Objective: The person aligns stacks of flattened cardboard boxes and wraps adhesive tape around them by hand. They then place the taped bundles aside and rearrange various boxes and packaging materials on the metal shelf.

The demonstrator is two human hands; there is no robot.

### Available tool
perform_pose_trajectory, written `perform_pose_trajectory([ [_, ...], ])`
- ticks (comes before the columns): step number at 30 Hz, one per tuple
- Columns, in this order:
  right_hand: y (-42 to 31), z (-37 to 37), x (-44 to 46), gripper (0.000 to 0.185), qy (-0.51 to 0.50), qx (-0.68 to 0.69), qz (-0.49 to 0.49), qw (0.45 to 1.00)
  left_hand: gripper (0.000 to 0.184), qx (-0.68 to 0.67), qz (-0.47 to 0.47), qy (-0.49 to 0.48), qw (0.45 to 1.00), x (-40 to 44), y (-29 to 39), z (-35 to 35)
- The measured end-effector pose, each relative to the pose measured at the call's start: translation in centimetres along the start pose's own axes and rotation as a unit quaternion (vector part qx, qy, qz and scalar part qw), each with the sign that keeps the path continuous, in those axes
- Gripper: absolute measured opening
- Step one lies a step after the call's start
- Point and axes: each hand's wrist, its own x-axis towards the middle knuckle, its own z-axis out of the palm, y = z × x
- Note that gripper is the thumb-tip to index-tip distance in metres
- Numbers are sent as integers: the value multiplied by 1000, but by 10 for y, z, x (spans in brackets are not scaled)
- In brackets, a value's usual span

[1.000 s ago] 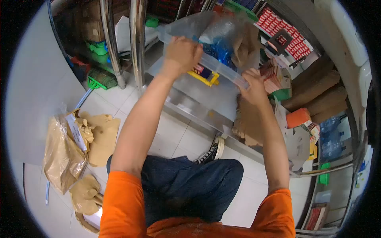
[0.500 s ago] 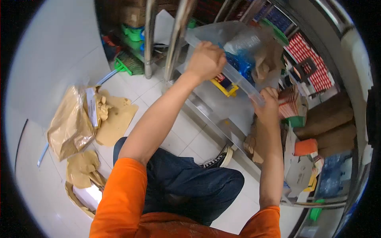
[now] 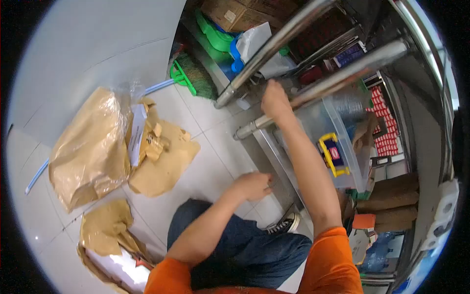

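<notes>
Over the floor tiles beside the shelf edge, my left hand hovers with loosely curled fingers slightly apart and nothing visible in it. My right hand is closed, between two metal posts and right beside the lower post; what it holds, if anything, is hidden. The clear plastic bin with a yellow latch stands on the low metal shelf, right of my right forearm, touched by neither hand. Grey and brown wrapping shows inside it.
On the floor at left lie a plastic-wrapped brown package, torn brown paper and an opened parcel. A green broom lies near the post. Behind are green and blue plastic items, a cardboard box and red-and-white packs.
Both hands have let go of the bin's rim. My left hand has come down over the floor, and my right hand has moved to the posts. The view has turned left.
</notes>
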Motion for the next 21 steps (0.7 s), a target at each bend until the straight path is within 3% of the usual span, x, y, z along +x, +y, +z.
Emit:
perform_pose_trajectory([
  [2, 2, 18, 59, 40, 16, -9, 6, 1000, 35, 21, -53, -7, 998, -4, 10, -9],
  [5, 13, 35, 113, 60, -77, -86, 166, 979, 37, 30, -54, 33, 998, -5, 6, -7],
  [7, 58, 84, 155, 65, -57, -114, 125, 984, 31, 22, -35, 20, 999, -2, 8, 0],
  [11, 72, 101, 176, 69, -120, -105, 64, 985, 29, 3, 11, -24, 1000, -4, 21, -6],
  [13, 38, 71, 154, 54, 12, -2, 214, 977, 30, -2, 7, -21, 1000, -3, 18, -7],
  [15, 45, 66, 165, 39, 132, 166, 308, 927, 32, 12, -10, 3, 1000, -4, 16, -1],
  [16, 54, 67, 173, 33, 217, 272, 337, 875, 30, 6, -16, 11, 1000, -3, 15, -1],
  [17, 87, 79, 198, 27, 319, 419, 348, 776, 29, 2, -21, 18, 1000, -3, 13, -6],
  [19, 89, 60, 198, 23, 420, 517, 351, 658, 27, -15, -34, 40, 999, -1, 11, -11],
  [21, 25, 0, 160, 22, 445, 448, 368, 683, 28, -39, -51, 67, 996, 2, 5, -11],
])
